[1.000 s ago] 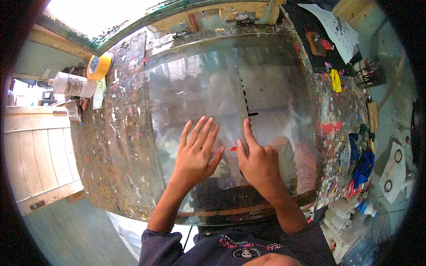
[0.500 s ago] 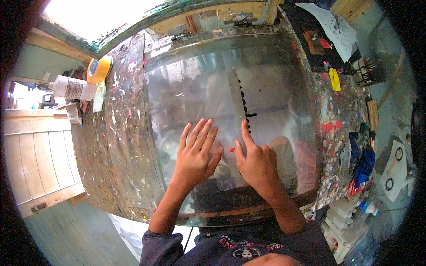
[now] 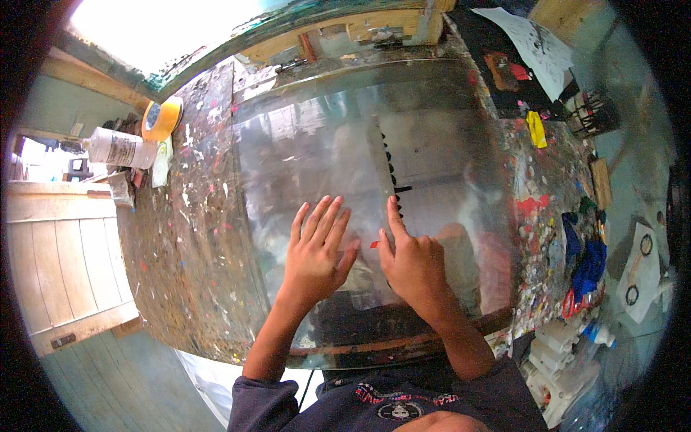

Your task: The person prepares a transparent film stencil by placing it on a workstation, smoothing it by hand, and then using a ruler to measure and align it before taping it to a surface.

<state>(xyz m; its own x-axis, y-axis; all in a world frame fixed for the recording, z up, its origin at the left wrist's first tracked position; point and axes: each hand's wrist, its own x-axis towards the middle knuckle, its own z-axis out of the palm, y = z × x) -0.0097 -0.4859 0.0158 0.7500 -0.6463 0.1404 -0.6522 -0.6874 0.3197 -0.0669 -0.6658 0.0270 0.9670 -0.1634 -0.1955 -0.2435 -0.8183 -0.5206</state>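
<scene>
A clear, glossy sheet [image 3: 309,151] with strong reflections lies over the worktable. My left hand [image 3: 314,245] rests flat on it, fingers stretched and a little apart, holding nothing. Just to the right, my right hand [image 3: 414,263] points with its index finger, thumb out and the other fingers curled; nothing shows in it. That index fingertip is at the lower part of a narrow pale strip [image 3: 381,158]. Black rounded marks [image 3: 391,169] run down the strip's right edge, with one short black bar sticking out. Beside my right thumb sits a small red mark [image 3: 374,245].
Left on the paint-spattered table [image 3: 191,252] are a roll of yellow tape [image 3: 171,119] and a whitish bottle [image 3: 124,147]. At right lie a yellow scrap [image 3: 536,129], a blue cloth [image 3: 593,266], red-handled scissors [image 3: 570,304] and a white paper sheet [image 3: 533,47]. A wooden frame [image 3: 237,45] stands at the back.
The whole view has shifted slightly. Both hands keep nearly the same pose and place on the sheet.
</scene>
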